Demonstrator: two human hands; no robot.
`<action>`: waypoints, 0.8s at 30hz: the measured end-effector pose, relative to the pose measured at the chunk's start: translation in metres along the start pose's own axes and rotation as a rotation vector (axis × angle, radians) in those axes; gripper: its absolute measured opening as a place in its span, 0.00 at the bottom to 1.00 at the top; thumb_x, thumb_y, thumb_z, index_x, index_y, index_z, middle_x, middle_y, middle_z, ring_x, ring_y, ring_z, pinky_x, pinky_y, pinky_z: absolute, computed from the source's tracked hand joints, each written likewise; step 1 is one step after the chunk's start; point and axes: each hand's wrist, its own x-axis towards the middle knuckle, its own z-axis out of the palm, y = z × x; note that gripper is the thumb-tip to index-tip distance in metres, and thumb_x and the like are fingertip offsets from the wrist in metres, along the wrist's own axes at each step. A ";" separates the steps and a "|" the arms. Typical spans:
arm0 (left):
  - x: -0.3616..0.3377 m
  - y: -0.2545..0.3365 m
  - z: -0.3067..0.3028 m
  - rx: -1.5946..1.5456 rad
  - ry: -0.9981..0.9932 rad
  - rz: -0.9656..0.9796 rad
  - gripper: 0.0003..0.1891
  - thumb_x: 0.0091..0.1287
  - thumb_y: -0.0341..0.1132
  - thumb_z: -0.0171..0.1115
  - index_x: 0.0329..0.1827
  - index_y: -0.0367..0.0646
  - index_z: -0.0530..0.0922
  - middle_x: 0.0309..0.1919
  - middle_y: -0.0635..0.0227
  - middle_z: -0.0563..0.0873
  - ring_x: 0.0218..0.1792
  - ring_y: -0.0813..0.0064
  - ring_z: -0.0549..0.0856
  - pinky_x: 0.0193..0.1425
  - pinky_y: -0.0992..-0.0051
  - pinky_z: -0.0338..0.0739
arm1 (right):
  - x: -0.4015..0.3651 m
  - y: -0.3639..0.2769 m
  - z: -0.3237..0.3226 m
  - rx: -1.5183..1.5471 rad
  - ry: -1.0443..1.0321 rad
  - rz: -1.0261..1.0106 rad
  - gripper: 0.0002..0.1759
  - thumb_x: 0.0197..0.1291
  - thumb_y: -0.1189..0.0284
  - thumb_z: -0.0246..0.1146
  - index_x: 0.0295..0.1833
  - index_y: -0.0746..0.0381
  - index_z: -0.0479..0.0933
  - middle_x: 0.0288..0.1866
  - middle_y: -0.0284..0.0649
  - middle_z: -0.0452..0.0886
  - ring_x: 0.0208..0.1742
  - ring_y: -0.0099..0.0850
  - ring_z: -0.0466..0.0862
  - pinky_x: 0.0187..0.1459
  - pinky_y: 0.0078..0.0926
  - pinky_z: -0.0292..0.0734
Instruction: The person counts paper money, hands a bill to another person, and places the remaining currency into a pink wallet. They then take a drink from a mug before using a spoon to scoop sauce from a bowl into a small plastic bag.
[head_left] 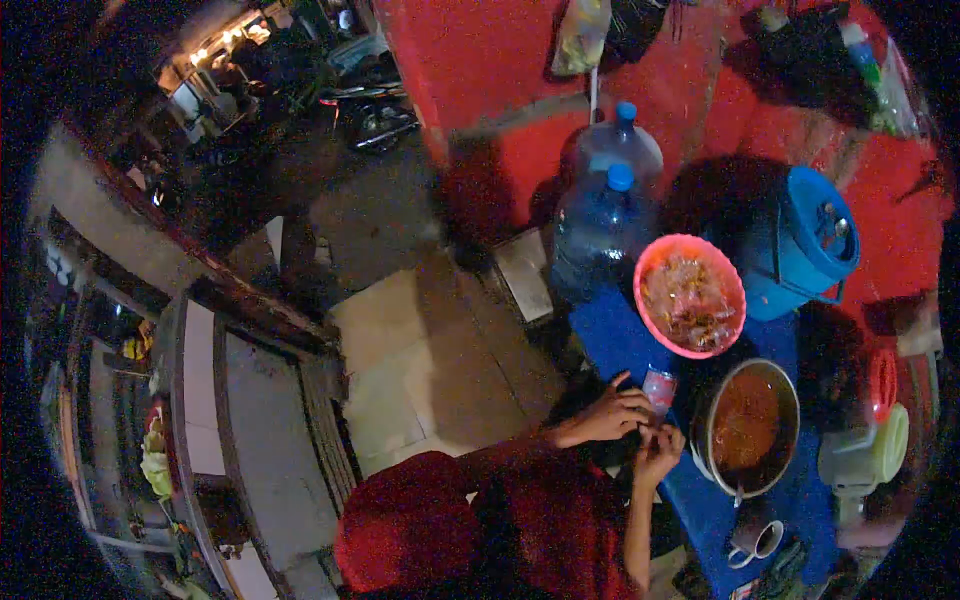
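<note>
My left hand (616,414) is bent over a small clear plastic packet with a red and white print (659,386), its fingertips pinched at the lower end. My right hand (660,453) meets it from below, with its fingers also closed at that same end. The two hands nearly touch, and the exact grip is blurred. Just right of them sits a large metal pot (747,430) of reddish-brown sauce or soup, with a handle sticking out. Above the packet is a pink basin (691,296) filled with food in clear plastic.
The blue-covered table (700,505) also carries a white cup (769,539). A blue lidded bucket (797,250) and two large water bottles (606,225) stand near the red wall (500,60). Pale containers (862,450) are at the right. A tiled floor (400,340) lies left.
</note>
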 end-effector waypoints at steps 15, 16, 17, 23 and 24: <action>0.006 0.082 -0.026 -0.591 -0.083 -0.264 0.10 0.64 0.34 0.63 0.44 0.39 0.80 0.46 0.64 0.83 0.51 0.67 0.81 0.59 0.64 0.72 | -0.032 -0.039 -0.059 0.297 -0.078 0.426 0.10 0.69 0.71 0.54 0.38 0.67 0.71 0.31 0.36 0.76 0.32 0.25 0.71 0.37 0.24 0.69; 0.000 0.089 -0.028 -0.705 -0.284 -0.385 0.12 0.65 0.36 0.64 0.44 0.36 0.79 0.44 0.61 0.84 0.47 0.67 0.83 0.52 0.70 0.77 | -0.030 -0.046 -0.059 0.328 -0.100 0.436 0.10 0.69 0.71 0.54 0.38 0.67 0.71 0.31 0.36 0.76 0.33 0.25 0.71 0.37 0.23 0.69; -0.008 0.088 -0.020 -0.700 -0.284 -0.389 0.12 0.65 0.36 0.64 0.44 0.36 0.79 0.44 0.61 0.84 0.47 0.67 0.83 0.52 0.70 0.77 | -0.025 -0.053 -0.063 0.362 -0.149 0.465 0.09 0.68 0.72 0.56 0.39 0.68 0.72 0.32 0.37 0.76 0.34 0.24 0.71 0.39 0.24 0.70; -0.043 0.064 0.017 -0.565 -0.025 -0.294 0.10 0.61 0.35 0.67 0.37 0.36 0.80 0.25 0.61 0.83 0.28 0.70 0.83 0.32 0.70 0.74 | -0.046 -0.022 -0.052 0.231 -0.187 0.376 0.11 0.66 0.68 0.58 0.39 0.67 0.75 0.34 0.45 0.81 0.34 0.35 0.79 0.42 0.34 0.74; -0.046 0.065 0.019 -0.516 -0.050 -0.340 0.08 0.61 0.33 0.65 0.34 0.37 0.79 0.23 0.62 0.82 0.25 0.70 0.82 0.30 0.70 0.73 | -0.049 -0.021 -0.050 0.231 -0.187 0.376 0.11 0.66 0.68 0.58 0.39 0.67 0.75 0.34 0.45 0.81 0.34 0.35 0.79 0.42 0.34 0.74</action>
